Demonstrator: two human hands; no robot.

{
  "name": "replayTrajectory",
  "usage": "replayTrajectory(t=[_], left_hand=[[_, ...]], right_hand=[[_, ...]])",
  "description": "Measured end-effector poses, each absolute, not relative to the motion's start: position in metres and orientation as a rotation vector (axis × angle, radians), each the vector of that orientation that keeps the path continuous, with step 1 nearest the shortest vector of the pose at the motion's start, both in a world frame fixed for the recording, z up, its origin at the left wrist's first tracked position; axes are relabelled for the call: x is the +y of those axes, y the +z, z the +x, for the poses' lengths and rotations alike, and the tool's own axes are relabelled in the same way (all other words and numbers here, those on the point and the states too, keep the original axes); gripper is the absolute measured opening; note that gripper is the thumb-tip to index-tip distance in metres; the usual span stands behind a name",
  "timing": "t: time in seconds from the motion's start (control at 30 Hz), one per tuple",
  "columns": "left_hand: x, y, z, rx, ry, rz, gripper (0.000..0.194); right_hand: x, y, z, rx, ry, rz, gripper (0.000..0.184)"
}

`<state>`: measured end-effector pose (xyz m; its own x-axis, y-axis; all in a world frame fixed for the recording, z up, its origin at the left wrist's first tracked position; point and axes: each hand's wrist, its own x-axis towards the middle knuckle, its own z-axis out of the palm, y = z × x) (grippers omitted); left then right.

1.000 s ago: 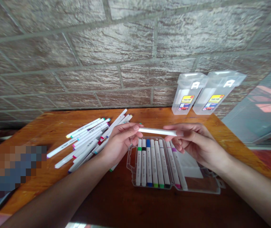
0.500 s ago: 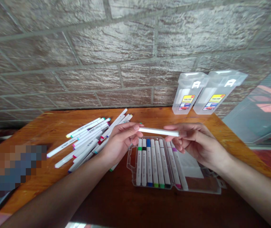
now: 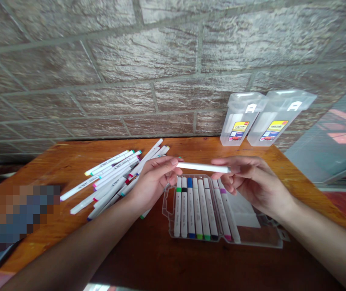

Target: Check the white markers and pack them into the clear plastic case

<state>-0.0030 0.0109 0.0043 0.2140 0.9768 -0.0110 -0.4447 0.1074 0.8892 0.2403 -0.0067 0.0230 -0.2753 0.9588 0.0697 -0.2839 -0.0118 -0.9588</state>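
Observation:
A white marker [image 3: 201, 167] is held level between my two hands, above the far edge of an open clear plastic case [image 3: 259, 241]. My left hand [image 3: 157, 176] pinches its left end between thumb and fingers. At its right end, the fingers of my right hand [image 3: 252, 173] close on it. Inside the case, several white markers [image 3: 199, 210] lie side by side, with green, black, blue and purple bands or tips. A white sheet [image 3: 242, 210] lies in the right half. To the left, a loose pile of markers [image 3: 112, 178] is partly hidden behind my left hand and forearm.
Two clear marker boxes [image 3: 236, 121] with yellow labels stand upright at the back right of the wooden table [image 3: 188, 141]. A stone-block wall [image 3: 173, 48] rises behind it. On the left a blurred-out dark object [image 3: 0, 250] lies on the table.
My right fingers have shifted very slightly to the right along the marker. Everything else looks the same.

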Motion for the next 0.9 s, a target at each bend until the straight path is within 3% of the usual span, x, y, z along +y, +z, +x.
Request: replayTrajectory(t=[0.4,0.9], left_hand=[[0.01,0.002,-0.004,0.705,1.205,0.971,0.024],[0.006,0.002,-0.006,0.567,1.163,1.055,0.028]], right_hand=[[0.0,0.016,0.241,-1.137,1.363,-0.927,0.019],[0.009,0.013,0.244,-0.956,1.439,-0.99,0.022]])
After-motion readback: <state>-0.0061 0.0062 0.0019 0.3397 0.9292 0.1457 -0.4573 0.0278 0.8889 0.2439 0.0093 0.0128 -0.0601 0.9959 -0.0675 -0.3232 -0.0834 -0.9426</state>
